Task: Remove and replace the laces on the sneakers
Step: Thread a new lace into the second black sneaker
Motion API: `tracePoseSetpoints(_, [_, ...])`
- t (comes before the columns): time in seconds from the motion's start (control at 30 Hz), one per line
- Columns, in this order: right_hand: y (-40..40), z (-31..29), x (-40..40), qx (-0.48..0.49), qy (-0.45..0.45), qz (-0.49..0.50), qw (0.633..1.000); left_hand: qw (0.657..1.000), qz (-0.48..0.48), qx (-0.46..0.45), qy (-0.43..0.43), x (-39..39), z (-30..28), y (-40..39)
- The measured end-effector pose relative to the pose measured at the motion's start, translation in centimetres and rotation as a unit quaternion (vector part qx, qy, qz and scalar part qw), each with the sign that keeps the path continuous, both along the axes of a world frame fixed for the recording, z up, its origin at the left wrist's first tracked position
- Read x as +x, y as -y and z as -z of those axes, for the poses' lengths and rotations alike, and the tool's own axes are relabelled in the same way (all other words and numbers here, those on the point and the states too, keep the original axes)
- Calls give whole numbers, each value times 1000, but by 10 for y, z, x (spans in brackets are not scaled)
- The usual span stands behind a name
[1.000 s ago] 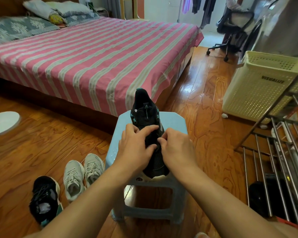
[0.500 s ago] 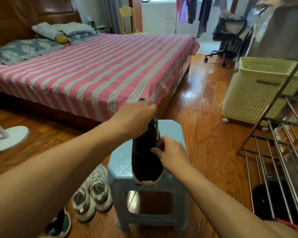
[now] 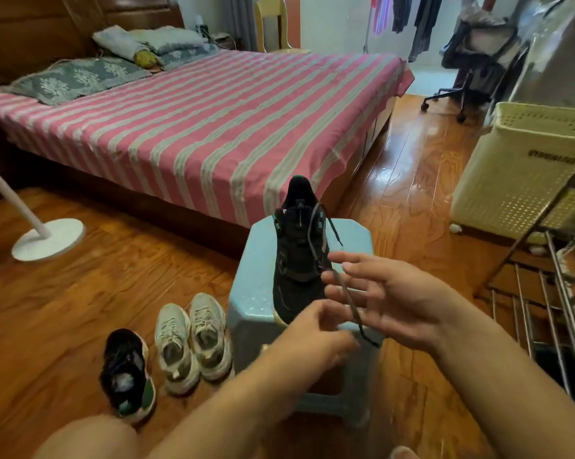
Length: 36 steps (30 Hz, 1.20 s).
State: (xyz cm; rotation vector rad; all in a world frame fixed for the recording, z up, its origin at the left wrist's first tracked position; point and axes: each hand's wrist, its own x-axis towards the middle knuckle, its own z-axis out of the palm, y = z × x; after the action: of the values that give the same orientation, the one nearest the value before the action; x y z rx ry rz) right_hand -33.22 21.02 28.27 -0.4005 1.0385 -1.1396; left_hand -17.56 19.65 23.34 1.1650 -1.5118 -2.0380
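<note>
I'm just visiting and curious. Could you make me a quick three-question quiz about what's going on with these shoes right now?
1. True or false: the black sneaker stands on the blue stool.
2. How many shoes lie on the floor left of the stool? A) two B) three C) five
3. Fill in: the right hand has its fingers spread, and the dark ____ runs across them.

Key
1. True.
2. B: a pair of pale sneakers and one black shoe.
3. Lace. The left hand looks curled near the lace; its grip is too blurred to confirm.
</note>
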Motion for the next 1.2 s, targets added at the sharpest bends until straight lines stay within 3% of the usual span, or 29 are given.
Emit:
tracePoseSetpoints(0.07, [1,2,1,-9,80,27,996,998,52,-19,-18,-6,8,-14])
tracePoseSetpoints(0.13, [6,4,-4,-11,98,53,994,991,134,-9,10,-3,5,-17])
tracePoseSetpoints(0.2, [13,9,-16,8,33,90,995,962,235,-83,115,16,-3,-14])
tracePoseSetpoints(0.23, [17,16,-24,14,-72,95,993,934,267,-146,189,29,-4,-8])
tracePoseSetpoints(0.27, [17,24,-30,7,-254,85,963,909,274,-204,240,42,-8,-2])
tracePoseSetpoints(0.3, [13,28,-31,-15,-481,68,874,900,263,-237,255,55,-13,3])
tracePoseSetpoints(0.33, [9,30,-24,-86,-641,61,760,905,238,-256,242,67,-18,7])
tracePoseSetpoints(0.37, [3,28,-10,-197,-700,36,686,915,212,-265,217,74,-23,9])
tracePoseSetpoints(0.4, [-5,27,6,-288,-676,-36,677,926,186,-268,190,77,-29,10])
tracePoseSetpoints(0.43, [-12,25,24,-321,-610,-133,712,934,163,-271,166,76,-34,11])
tracePoseSetpoints(0.47, [-18,29,38,-321,-563,-216,730,934,149,-285,155,76,-36,11])
tracePoseSetpoints(0.5, [-21,33,46,-312,-561,-261,721,925,142,-311,166,77,-37,13])
tracePoseSetpoints(0.57, [-10,41,33,-328,-616,-207,686,889,162,-352,242,89,-32,23])
tracePoseSetpoints(0.63, [6,40,-7,-283,-644,-107,702,848,194,-353,344,117,-21,39])
tracePoseSetpoints(0.7, [15,37,-51,-227,-713,-97,657,792,186,-351,464,146,-9,59])
tracePoseSetpoints(0.73, [18,40,-68,-185,-759,-136,609,769,160,-350,511,157,-5,67])
tracePoseSetpoints(0.8, [15,44,-73,-131,-804,-202,544,765,92,-385,508,164,-2,72])
tracePoseSetpoints(0.83, [11,42,-60,-164,-794,-199,551,788,74,-414,450,160,-2,70])
tracePoseSetpoints(0.9, [2,30,-10,-270,-682,-176,657,833,90,-438,325,138,-6,53])
tracePoseSetpoints(0.93, [-2,24,18,-290,-604,-198,716,837,110,-447,297,128,-6,43])
tracePoseSetpoints(0.97, [-4,25,42,-286,-556,-233,744,827,126,-466,288,118,-5,36])
tracePoseSetpoints(1.03, [-3,37,68,-259,-546,-258,754,803,134,-510,279,107,-3,31])
tracePoseSetpoints(1.13, [-1,35,63,-237,-559,-287,741,813,94,-515,256,107,-6,36])
tracePoseSetpoints(1.2, [-4,27,49,-205,-467,-325,796,798,88,-525,282,110,-3,40])
